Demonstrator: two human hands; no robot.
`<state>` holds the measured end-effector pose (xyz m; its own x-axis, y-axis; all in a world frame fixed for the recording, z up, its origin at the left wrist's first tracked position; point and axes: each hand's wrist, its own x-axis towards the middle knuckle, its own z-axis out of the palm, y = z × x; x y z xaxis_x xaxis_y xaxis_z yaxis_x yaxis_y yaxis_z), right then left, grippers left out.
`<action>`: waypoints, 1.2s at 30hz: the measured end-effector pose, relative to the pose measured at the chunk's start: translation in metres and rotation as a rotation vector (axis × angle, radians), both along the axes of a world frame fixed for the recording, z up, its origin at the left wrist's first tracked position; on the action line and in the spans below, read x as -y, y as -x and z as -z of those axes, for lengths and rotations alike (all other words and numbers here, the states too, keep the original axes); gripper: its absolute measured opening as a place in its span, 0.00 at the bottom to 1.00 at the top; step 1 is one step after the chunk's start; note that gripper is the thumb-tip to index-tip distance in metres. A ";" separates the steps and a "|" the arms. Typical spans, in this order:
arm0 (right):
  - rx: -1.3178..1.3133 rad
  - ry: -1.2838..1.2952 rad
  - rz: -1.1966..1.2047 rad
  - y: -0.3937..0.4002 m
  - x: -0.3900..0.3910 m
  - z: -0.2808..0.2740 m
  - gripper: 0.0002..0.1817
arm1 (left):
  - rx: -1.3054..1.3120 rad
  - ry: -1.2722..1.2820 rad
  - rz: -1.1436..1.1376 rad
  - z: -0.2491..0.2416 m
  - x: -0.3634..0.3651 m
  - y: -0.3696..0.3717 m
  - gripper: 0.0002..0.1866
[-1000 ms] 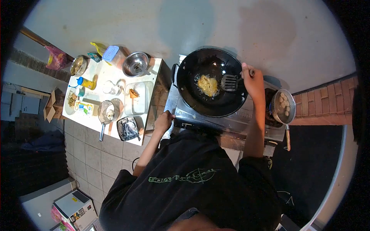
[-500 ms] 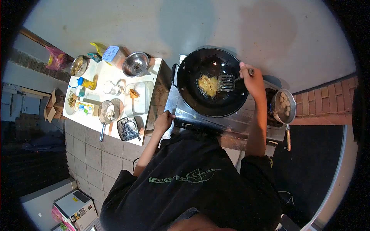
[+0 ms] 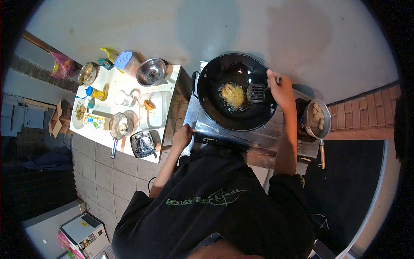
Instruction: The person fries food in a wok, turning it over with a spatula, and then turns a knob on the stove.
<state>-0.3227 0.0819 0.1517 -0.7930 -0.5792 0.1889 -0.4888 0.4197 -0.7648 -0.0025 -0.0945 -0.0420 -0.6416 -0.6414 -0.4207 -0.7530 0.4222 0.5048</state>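
Note:
A black wok (image 3: 215, 114) stands on the metal stove (image 3: 267, 140). Golden food (image 3: 233, 95) bubbles in oil at its middle. My right hand (image 3: 281, 90) is closed round the handle of a slotted spatula (image 3: 255, 93), whose blade is over the wok just right of the food, with a small gap between them. At the stove's left front edge is my left hand (image 3: 183, 134), its fingers curled at the edge; whether they grip it is too small to tell.
Right of the wok, a pan (image 3: 311, 125) with several round pieces sits on another burner, its wooden handle toward me. A white table (image 3: 112, 140) at left bears a steel bowl (image 3: 151, 72), a clear tray (image 3: 152, 123), a black dish (image 3: 143, 144) and a strainer (image 3: 119, 125).
The spatula blade has moved slightly right, away from the food, and its slots now face the camera more squarely. My left hand has stayed in place.

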 end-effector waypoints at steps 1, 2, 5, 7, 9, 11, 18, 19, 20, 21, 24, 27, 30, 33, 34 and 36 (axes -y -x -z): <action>-0.001 0.000 0.000 -0.001 0.000 0.000 0.26 | -0.001 0.000 0.000 0.002 0.001 0.000 0.19; 0.009 0.027 -0.025 -0.002 0.000 -0.001 0.26 | -0.014 -0.010 0.012 0.005 0.002 -0.001 0.19; 0.040 0.064 -0.035 -0.004 -0.001 -0.007 0.25 | -0.019 -0.013 0.017 0.001 0.002 -0.001 0.19; 0.061 0.072 -0.016 -0.004 -0.001 -0.008 0.25 | -0.012 -0.008 0.014 0.000 0.001 -0.001 0.19; 0.004 -0.006 0.032 -0.003 -0.001 -0.006 0.27 | -0.014 0.001 0.015 0.001 0.001 -0.001 0.19; 0.016 -0.008 0.021 -0.004 0.000 -0.003 0.27 | -0.020 0.002 0.020 0.000 0.001 -0.002 0.19; 0.011 0.049 0.010 -0.003 -0.002 -0.004 0.24 | -0.066 0.027 0.030 0.007 0.002 -0.003 0.20; 0.010 0.050 0.013 -0.004 -0.002 -0.004 0.24 | -0.067 0.029 0.032 0.006 0.002 -0.002 0.20; 0.019 0.031 0.013 -0.006 -0.001 -0.004 0.24 | -0.035 0.029 0.031 0.005 0.001 -0.002 0.19; 0.030 0.011 0.012 -0.007 0.000 -0.004 0.24 | -0.002 0.027 0.029 0.002 0.001 0.000 0.18; 0.084 0.097 -0.006 -0.008 -0.005 -0.009 0.25 | 0.013 0.023 0.020 -0.001 0.000 0.000 0.18; 0.039 0.036 0.007 -0.005 -0.005 -0.007 0.26 | 0.011 0.033 0.024 0.004 0.000 -0.001 0.19; 0.020 -0.049 0.014 -0.007 -0.003 -0.005 0.27 | 0.011 0.021 0.024 0.005 0.001 -0.001 0.19; 0.108 0.122 -0.023 -0.008 -0.004 -0.005 0.27 | -0.045 0.022 0.009 0.009 0.001 -0.003 0.21; 0.109 0.121 -0.023 -0.008 -0.004 -0.006 0.27 | -0.044 0.022 0.009 0.012 0.001 -0.004 0.21; 0.040 0.064 -0.021 -0.008 -0.004 -0.008 0.26 | -0.053 0.059 0.015 0.016 0.000 -0.004 0.21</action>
<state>-0.3144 0.0855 0.1597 -0.7884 -0.5837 0.1943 -0.4655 0.3594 -0.8088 0.0012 -0.0946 -0.0578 -0.6721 -0.6540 -0.3473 -0.7189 0.4638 0.5178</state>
